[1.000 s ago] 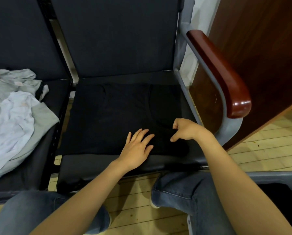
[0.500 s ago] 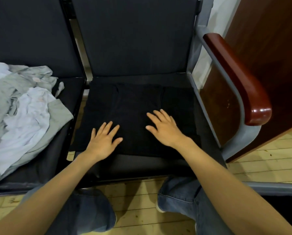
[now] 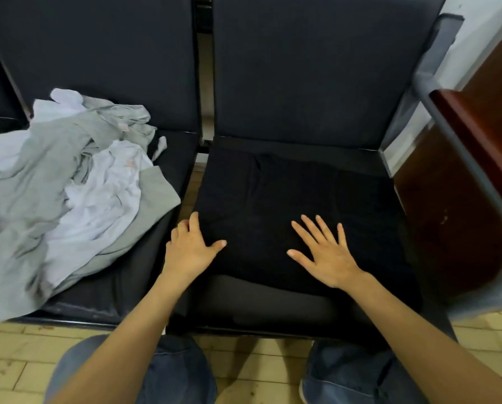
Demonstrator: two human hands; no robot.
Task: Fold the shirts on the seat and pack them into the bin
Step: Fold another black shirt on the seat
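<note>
Here, flat black fabric shirt (image 3: 287,193) under both hands
Right hand (image 3: 327,255) splayed flat; left hand (image 3: 190,252) fingers curl at the edge; grip unclear

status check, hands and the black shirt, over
Right hand flat on black shirt. Left hand at its left edge, grip unclear. Unfolded pile on next seat, nothing in the way.

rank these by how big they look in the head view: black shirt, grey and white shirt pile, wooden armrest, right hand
1-2. grey and white shirt pile and black shirt: alike, pile cut by frame edge
3. wooden armrest
4. right hand
</note>
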